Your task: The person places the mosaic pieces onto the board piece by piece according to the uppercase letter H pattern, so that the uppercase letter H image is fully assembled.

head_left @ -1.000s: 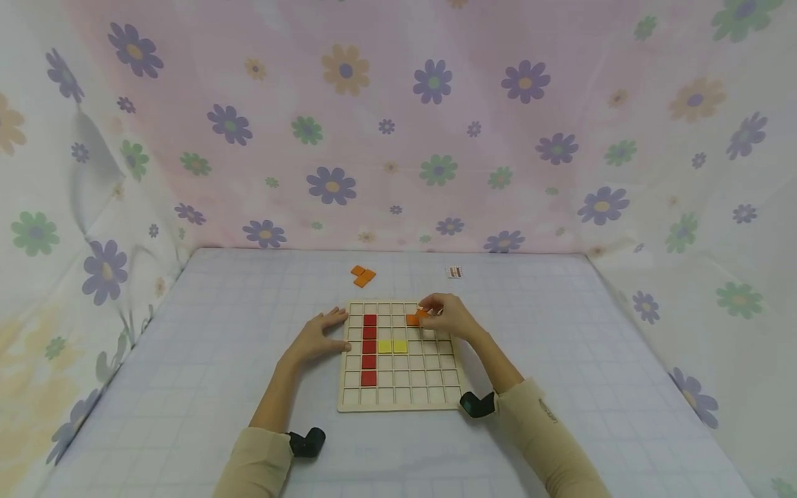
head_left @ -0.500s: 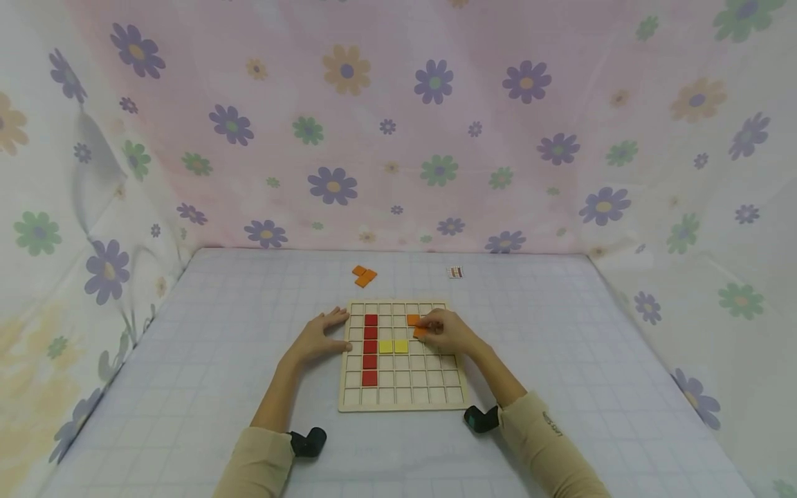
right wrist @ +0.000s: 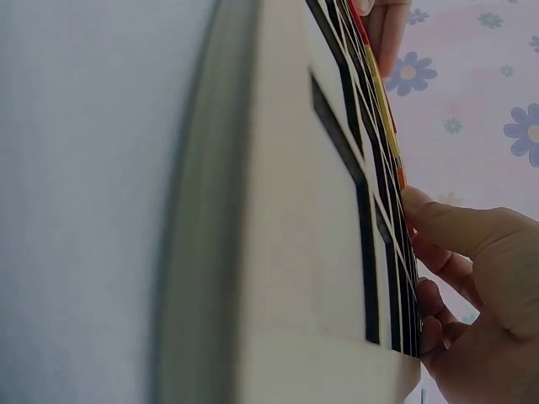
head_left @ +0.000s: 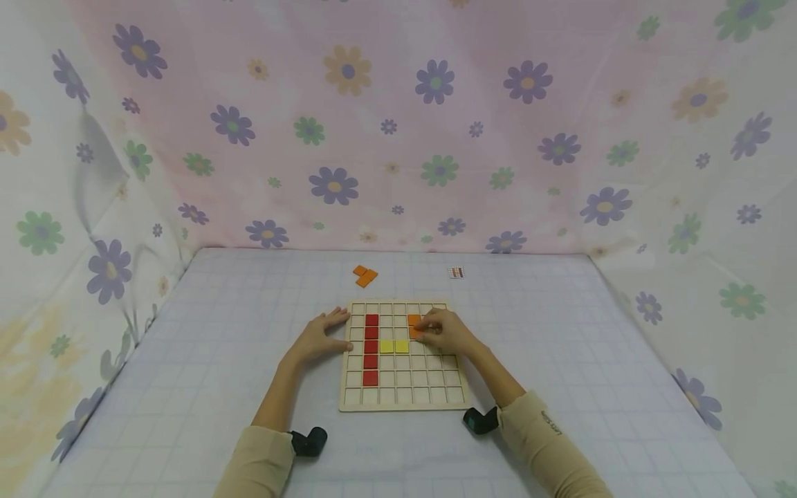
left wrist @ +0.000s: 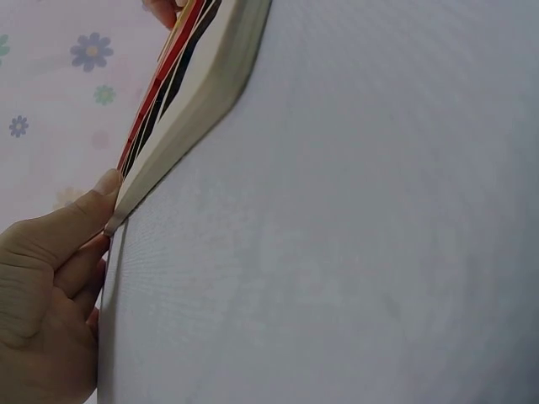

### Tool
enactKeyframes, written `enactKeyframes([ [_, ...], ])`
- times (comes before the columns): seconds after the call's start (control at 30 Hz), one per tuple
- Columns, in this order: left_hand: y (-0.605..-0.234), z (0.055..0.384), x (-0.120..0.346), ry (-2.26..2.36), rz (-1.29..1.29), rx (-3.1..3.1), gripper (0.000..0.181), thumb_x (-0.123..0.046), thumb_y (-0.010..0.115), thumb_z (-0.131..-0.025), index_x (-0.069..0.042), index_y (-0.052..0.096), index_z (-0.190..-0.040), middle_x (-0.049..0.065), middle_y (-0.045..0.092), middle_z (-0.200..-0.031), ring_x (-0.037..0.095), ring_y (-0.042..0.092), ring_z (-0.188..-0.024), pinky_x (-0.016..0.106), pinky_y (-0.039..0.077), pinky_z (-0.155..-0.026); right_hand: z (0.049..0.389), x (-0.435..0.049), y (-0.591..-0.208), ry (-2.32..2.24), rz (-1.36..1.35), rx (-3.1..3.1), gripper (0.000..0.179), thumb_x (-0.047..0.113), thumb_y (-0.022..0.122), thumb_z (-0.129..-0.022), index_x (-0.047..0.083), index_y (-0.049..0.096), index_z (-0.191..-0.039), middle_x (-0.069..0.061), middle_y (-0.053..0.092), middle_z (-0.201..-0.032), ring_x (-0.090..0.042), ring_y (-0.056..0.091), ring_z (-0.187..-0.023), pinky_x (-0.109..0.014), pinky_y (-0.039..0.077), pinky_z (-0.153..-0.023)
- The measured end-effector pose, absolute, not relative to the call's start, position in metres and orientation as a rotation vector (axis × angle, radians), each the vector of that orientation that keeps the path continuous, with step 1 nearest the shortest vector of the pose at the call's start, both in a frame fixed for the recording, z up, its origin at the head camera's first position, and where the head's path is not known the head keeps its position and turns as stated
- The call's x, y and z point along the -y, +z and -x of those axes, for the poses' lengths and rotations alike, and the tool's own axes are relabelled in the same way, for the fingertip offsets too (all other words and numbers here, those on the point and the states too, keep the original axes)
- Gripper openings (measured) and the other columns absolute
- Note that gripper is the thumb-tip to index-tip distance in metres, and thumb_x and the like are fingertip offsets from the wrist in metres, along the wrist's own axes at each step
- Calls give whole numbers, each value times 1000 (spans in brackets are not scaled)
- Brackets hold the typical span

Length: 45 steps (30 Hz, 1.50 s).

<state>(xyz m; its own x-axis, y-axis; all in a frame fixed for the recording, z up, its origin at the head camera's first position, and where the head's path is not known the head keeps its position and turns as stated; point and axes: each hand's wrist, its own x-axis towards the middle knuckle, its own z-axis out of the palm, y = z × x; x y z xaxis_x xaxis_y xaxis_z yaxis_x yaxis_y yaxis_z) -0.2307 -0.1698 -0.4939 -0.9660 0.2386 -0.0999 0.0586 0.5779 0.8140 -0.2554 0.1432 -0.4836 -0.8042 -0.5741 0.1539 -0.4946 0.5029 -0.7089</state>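
Note:
A wooden grid board (head_left: 403,408) lies flat on the table. It carries a column of several red tiles (head_left: 371,362) and two yellow tiles (head_left: 394,346). An orange tile (head_left: 414,319) sits in the right part of the grid. My right hand (head_left: 450,332) holds a second orange tile (head_left: 414,333) by thumb and fingertips, in the cell just below the first; the fingers cover part of it. My left hand (head_left: 320,337) rests at the board's left edge, fingers extended. In the left wrist view the thumb (left wrist: 108,183) touches the board's rim.
Three loose orange tiles (head_left: 364,276) lie behind the board. A small printed card (head_left: 456,272) lies at the back right. Flowered cloth (head_left: 398,138) hangs around the back and sides of the table. Each wrist wears a dark camera mount.
My right hand has moved down and slightly left from beside the first orange tile, bringing the second one into line under it. The left hand stays at the board's edge.

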Motion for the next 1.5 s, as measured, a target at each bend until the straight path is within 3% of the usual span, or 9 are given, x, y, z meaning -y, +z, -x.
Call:
enactKeyframes([
  [0.37,-489,225,170,1403,-313,-2627,75,-34,81,-69,-8,53,-134,11,36,-148,49,13,-138,67,9,-108,258,-142,-479,-1231,916,-2662,21,10,73,-81,-1,71,-99,-7,66,-88,-14,56,-76,-23,49,-64],
  [0.5,-490,226,170,1387,-272,-2604,74,-27,80,-71,-6,51,-136,11,33,-150,46,10,-140,63,7,-111,266,-135,-474,-1339,889,-2711,25,8,72,-81,-4,68,-102,-11,66,-85,-17,58,-74,-25,50,-64],
  [0.77,-489,227,168,1339,-252,-2616,72,-21,80,-72,-5,50,-136,12,34,-149,46,11,-140,62,7,-111,297,-105,-470,-1526,853,-2645,36,12,69,-85,-5,62,-116,-23,63,-107,-30,58,-90,-39,51,-75],
  [0.93,-488,227,168,1348,-266,-2616,72,-21,80,-72,-5,50,-136,12,34,-149,46,11,-139,62,8,-111,315,-83,-477,-1577,823,-2564,34,11,65,-88,-6,61,-117,-22,60,-119,-35,55,-101,-46,49,-86],
  [1.1,-488,227,169,1340,-268,-2616,72,-23,79,-72,-6,50,-136,12,34,-149,47,12,-139,63,9,-111,322,-62,-479,-1539,822,-2550,31,10,62,-90,-8,61,-116,-21,59,-123,-37,54,-105,-43,49,-88],
  [1.3,-487,228,169,1337,-289,-2616,71,-23,79,-73,-6,50,-136,13,34,-149,48,12,-139,65,10,-110,329,-45,-484,-1534,888,-2561,28,3,59,-90,-15,59,-112,-29,58,-120,-42,52,-111,-49,45,-94],
  [1.5,-487,228,169,1347,-294,-2616,72,-23,79,-73,-6,50,-136,13,34,-149,48,13,-139,65,10,-110,358,-39,-507,-1494,1027,-2505,31,20,60,-91,1,65,-116,-11,66,-113,-24,56,-114,-37,47,-96],
])
